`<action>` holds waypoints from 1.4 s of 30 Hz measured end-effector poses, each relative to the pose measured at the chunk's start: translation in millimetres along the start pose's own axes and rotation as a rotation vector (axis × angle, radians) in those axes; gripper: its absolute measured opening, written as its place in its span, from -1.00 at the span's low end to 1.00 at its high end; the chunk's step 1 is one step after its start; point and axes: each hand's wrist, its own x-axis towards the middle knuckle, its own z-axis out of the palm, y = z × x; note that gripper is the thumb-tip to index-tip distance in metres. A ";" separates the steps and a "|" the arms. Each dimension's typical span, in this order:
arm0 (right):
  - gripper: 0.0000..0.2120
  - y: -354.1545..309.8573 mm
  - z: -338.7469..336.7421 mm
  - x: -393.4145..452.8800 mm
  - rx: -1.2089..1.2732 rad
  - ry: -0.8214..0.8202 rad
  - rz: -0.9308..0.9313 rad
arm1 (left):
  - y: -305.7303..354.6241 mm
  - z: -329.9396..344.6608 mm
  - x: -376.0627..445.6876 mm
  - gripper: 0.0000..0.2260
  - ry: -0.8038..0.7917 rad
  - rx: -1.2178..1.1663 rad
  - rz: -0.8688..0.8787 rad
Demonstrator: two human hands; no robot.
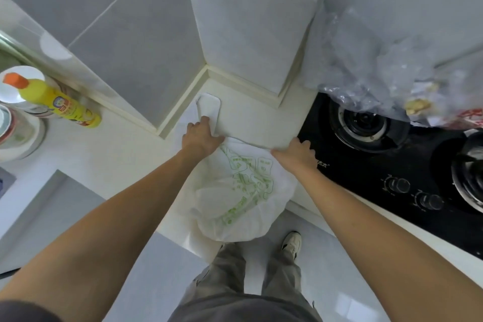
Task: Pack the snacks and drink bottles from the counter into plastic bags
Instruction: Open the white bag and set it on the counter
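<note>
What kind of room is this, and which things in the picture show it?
Most likely a home kitchen. A black gas hob with burners and knobs is set into a pale counter against tiled walls, and a yellow bottle, perhaps dish soap, lies at the left.

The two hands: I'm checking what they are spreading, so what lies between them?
In the head view, the top edge of the white plastic bag with green print spans from the left hand to the right hand, on the pale counter.
</note>
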 end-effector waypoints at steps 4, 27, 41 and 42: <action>-0.58 3.1 6.4 6.6 0.158 -0.041 -0.083 | -8.0 13.6 7.6 -0.37 -0.003 -0.022 -0.074; -0.82 -13.8 -106.2 -25.2 0.349 0.362 -0.540 | 42.3 -87.7 -71.6 -0.67 0.417 -0.505 0.201; -0.47 -8.4 -29.6 -5.1 0.352 0.070 -0.228 | 1.3 -29.1 -105.1 -0.53 0.158 -0.447 -0.017; -0.54 -9.3 -24.8 -4.8 0.328 0.040 -0.211 | -0.1 -24.0 -104.8 -0.51 0.123 -0.448 -0.039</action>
